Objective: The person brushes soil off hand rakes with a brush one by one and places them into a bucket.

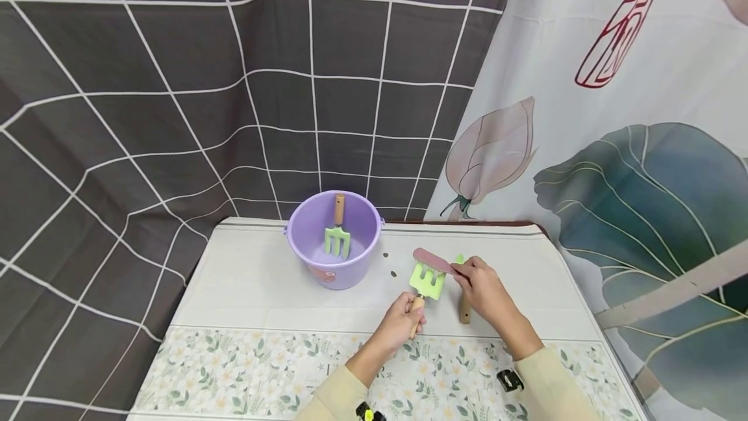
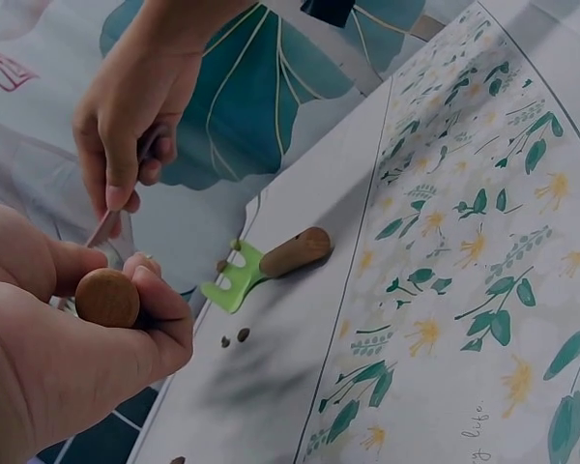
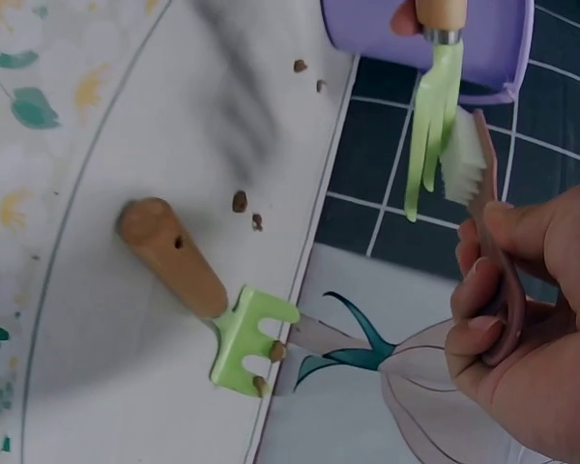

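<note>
My left hand [image 1: 398, 325] grips the wooden handle of a small green garden fork [image 1: 426, 282], its tines pointing up and away. In the left wrist view, the round end of that handle [image 2: 107, 298] sticks out of the curled fingers. My right hand [image 1: 486, 292] holds a pink brush [image 1: 431, 259] by its handle. The right wrist view shows the brush's white bristles [image 3: 462, 166] right at the fork's tines [image 3: 435, 106]. Below the hands, a green hand rake [image 3: 236, 350] with a wooden handle [image 3: 179, 261] lies on the table, brown bits by its tines.
Left of the hands stands a purple bucket [image 1: 341, 276] with another green fork [image 1: 337, 239] leaning inside. Several small brown lumps [image 3: 239, 201] lie scattered on the white tabletop [image 1: 245, 278]. A floral strip [image 1: 245, 369] covers the near side. A dark grid curtain [image 1: 269, 102] hangs behind.
</note>
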The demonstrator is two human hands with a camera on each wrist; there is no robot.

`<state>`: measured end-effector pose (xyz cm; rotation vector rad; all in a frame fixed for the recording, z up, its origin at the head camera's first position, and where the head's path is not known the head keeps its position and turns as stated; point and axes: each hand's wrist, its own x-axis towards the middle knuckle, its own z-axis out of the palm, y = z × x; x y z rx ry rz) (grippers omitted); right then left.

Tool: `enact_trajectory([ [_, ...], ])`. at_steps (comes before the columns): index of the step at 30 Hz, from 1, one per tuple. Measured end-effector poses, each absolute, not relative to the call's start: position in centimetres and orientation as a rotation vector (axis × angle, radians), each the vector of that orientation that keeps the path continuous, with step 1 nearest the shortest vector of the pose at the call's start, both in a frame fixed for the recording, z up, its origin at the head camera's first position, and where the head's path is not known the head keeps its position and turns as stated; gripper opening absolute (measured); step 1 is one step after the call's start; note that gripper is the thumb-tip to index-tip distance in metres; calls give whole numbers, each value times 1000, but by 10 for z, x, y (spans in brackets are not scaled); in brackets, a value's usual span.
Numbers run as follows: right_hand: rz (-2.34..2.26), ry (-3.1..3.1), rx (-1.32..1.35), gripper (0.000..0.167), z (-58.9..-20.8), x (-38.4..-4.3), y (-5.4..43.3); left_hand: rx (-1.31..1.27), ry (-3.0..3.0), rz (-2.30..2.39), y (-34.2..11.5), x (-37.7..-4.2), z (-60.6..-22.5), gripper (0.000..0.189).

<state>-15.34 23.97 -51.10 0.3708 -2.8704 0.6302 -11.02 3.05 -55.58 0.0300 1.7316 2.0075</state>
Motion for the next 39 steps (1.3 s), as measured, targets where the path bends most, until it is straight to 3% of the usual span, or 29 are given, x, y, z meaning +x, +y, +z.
enact_trajectory([
  [15,602,-2893,260,22,-507,-174,252,20,1773,1973,31,-109,-556,26],
  [22,659,-2888,254,25,-501,-168,254,17,1771,1989,31,-109,-554,25],
  [31,717,-2869,480,23,-501,-145,238,33,1725,2028,30,-112,-556,25],
  [39,651,-2864,410,23,-507,-149,234,9,1772,1995,30,-110,-556,20],
])
